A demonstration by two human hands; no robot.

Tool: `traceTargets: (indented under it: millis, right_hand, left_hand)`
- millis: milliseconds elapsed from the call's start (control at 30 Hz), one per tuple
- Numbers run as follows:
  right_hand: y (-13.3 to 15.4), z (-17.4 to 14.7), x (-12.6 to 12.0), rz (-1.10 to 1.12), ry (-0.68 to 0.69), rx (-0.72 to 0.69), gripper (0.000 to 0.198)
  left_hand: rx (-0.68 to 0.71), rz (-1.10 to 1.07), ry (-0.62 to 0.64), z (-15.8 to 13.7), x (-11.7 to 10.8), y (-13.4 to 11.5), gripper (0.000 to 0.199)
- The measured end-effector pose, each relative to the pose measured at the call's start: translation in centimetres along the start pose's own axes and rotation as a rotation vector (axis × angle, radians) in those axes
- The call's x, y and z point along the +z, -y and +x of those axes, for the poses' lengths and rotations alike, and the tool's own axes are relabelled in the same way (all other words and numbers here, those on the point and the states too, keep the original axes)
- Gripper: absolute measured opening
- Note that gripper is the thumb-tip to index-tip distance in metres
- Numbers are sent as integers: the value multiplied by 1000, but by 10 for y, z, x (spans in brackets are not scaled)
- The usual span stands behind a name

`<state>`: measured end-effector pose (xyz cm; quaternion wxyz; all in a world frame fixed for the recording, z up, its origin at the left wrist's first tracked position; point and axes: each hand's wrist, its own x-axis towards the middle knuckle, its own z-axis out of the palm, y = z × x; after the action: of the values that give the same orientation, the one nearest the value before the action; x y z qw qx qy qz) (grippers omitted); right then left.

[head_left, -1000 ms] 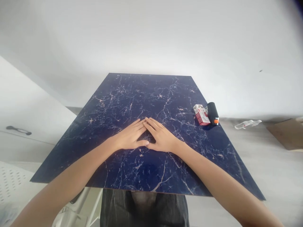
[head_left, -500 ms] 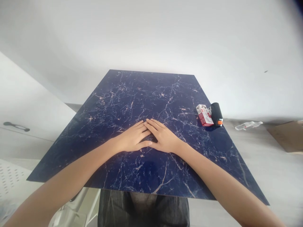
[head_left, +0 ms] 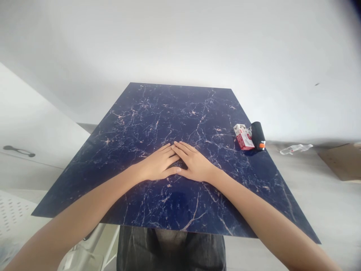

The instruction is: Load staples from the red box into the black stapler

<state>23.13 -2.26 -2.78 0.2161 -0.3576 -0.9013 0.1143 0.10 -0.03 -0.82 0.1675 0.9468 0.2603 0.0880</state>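
My left hand (head_left: 158, 162) lies flat on the dark blue marble-patterned table (head_left: 175, 105), palm down with fingers stretched out. Beside it my right hand (head_left: 197, 162) rests the same way, its fingertips overlapping those of the left. The two thumbs touch at their tips, leaving a small gap of tabletop between the hands. Neither hand holds anything. Toward the table's right edge stand a small red and white box (head_left: 244, 137) and, touching or close against it, a black cylindrical item (head_left: 257, 134) with an orange patch. Both are well away from my right hand.
A white wall is behind the table. On the floor to the right lie a clear plastic bottle (head_left: 295, 149) and a brown cardboard box (head_left: 342, 162). A white cabinet with a dark handle (head_left: 19, 151) stands at left. Part of a pale chair (head_left: 90, 248) shows below the table.
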Motion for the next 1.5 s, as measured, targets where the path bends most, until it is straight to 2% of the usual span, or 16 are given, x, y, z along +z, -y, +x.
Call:
traceTargets:
  millis: [367, 1133, 1400, 1500]
  right_hand:
    - [0, 0, 0, 6, -2, 7, 85]
    - [-1, 0, 1, -13, -9, 2, 85]
    - [-2, -1, 4, 10, -23, -2, 88]
    - [-1, -1, 1, -17, -37, -11, 82]
  left_hand:
    - [-2, 49, 29, 1, 0, 0, 59]
    - [12, 52, 6, 1, 3, 2, 58]
    - [30, 25, -24, 1, 2, 2, 54]
    - [57, 35, -86, 2, -1, 0, 48]
